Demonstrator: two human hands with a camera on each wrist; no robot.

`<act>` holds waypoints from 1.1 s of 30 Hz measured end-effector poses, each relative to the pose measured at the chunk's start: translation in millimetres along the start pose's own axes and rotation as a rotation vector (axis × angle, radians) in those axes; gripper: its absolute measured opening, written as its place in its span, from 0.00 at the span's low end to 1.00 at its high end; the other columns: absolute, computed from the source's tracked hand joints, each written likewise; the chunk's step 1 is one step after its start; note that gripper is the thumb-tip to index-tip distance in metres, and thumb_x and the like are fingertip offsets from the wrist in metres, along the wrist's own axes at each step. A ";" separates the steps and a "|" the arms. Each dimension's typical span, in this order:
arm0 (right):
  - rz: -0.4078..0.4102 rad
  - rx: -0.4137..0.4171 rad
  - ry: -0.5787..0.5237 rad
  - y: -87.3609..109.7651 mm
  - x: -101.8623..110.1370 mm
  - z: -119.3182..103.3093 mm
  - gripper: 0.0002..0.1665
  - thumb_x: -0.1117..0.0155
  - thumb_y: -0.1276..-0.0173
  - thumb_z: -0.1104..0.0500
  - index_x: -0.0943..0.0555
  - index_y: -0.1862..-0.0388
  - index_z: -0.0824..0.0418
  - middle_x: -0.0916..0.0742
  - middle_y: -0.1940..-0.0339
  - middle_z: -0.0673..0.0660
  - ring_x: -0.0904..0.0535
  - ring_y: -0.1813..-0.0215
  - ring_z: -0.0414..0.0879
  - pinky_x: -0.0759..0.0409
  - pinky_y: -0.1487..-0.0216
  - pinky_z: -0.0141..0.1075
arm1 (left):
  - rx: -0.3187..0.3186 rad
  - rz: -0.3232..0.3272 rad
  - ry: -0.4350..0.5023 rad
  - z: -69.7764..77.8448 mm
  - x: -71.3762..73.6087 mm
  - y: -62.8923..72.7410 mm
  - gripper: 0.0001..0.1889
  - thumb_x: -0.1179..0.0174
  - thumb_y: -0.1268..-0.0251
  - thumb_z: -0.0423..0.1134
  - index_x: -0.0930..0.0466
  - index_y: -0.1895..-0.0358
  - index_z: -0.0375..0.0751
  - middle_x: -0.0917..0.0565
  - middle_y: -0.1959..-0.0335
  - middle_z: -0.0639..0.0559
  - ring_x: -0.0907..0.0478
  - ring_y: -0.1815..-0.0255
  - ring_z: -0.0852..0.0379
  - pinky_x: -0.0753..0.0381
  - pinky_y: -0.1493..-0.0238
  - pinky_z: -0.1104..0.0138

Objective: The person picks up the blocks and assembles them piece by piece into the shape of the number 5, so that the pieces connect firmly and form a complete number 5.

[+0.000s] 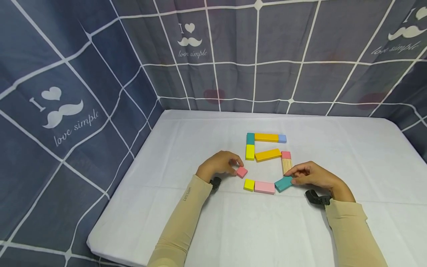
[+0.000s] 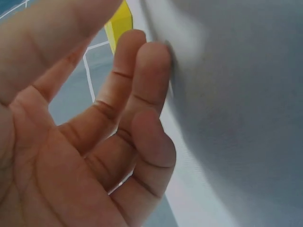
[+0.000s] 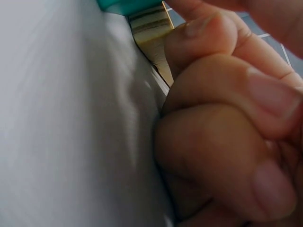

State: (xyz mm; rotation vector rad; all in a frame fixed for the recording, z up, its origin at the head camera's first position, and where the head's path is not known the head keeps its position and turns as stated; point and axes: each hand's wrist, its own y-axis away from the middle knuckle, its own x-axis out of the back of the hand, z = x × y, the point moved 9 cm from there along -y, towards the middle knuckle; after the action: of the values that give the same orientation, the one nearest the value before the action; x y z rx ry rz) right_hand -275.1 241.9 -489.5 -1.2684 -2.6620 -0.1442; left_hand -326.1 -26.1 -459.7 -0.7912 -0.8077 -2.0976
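My left hand (image 1: 221, 163) is at a small coral-red block (image 1: 241, 172), its thumb and index fingertip pinching the block's edges. The left wrist view shows the other fingers (image 2: 152, 71) bent, with a yellow block (image 2: 119, 26) behind; the coral block is hidden there. On the other side, my right hand (image 1: 315, 177) pinches a teal block (image 1: 283, 184) between thumb and index finger. That teal block lies slanted, its left end by a pink block (image 1: 264, 187). A striped wooden block (image 1: 286, 166) stands close behind it. The right wrist view catches only the edge of the teal block (image 3: 125, 5).
Further blocks form a bent line: blue (image 1: 282, 138), orange (image 1: 266, 137), teal (image 1: 250, 138), yellow (image 1: 250, 152), a tilted orange one (image 1: 268, 155) and a red one (image 1: 285, 154). A small yellow block (image 1: 249, 184) lies left of the pink one. Tiled-print curtains (image 1: 233, 81) surround the white table (image 1: 160, 207).
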 end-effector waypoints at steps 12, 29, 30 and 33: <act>0.002 0.009 0.002 -0.1 0.5 -0.3 0.14 0.31 0.29 0.76 0.12 0.46 0.72 0.09 0.59 0.45 0.27 0.64 0.33 0.28 0.65 0.26 | -0.003 -0.081 0.035 2.3 -3.9 4.4 0.15 0.21 0.41 0.26 0.09 0.58 0.52 0.15 0.55 0.56 0.23 0.49 0.54 0.22 0.42 0.61; 0.002 -0.006 0.005 1.1 1.0 -0.9 0.15 0.31 0.29 0.76 0.11 0.46 0.70 0.08 0.57 0.45 0.26 0.62 0.33 0.27 0.64 0.25 | -0.017 -0.076 0.036 9.8 -4.4 5.4 0.15 0.24 0.38 0.25 0.08 0.54 0.51 0.15 0.54 0.54 0.22 0.48 0.54 0.22 0.42 0.61; 0.002 -0.007 0.006 1.1 1.0 -0.8 0.15 0.31 0.29 0.75 0.11 0.46 0.70 0.08 0.56 0.45 0.25 0.62 0.33 0.26 0.63 0.25 | -0.017 -0.077 0.037 10.1 -4.5 5.8 0.16 0.24 0.37 0.25 0.08 0.54 0.51 0.15 0.53 0.54 0.22 0.47 0.54 0.22 0.42 0.61; 0.004 -0.005 0.010 1.1 1.2 -1.2 0.15 0.31 0.29 0.75 0.11 0.46 0.70 0.08 0.56 0.45 0.24 0.61 0.34 0.25 0.62 0.25 | -0.014 -0.079 0.038 11.5 -4.6 6.2 0.15 0.24 0.37 0.25 0.08 0.53 0.51 0.14 0.53 0.55 0.22 0.47 0.54 0.21 0.42 0.61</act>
State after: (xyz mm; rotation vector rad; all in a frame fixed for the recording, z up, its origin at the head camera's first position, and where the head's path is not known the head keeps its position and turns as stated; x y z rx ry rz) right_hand -274.9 243.3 -488.0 -1.2707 -2.6529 -0.1569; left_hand -315.6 -18.9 -454.2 -0.7361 -0.8164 -2.1839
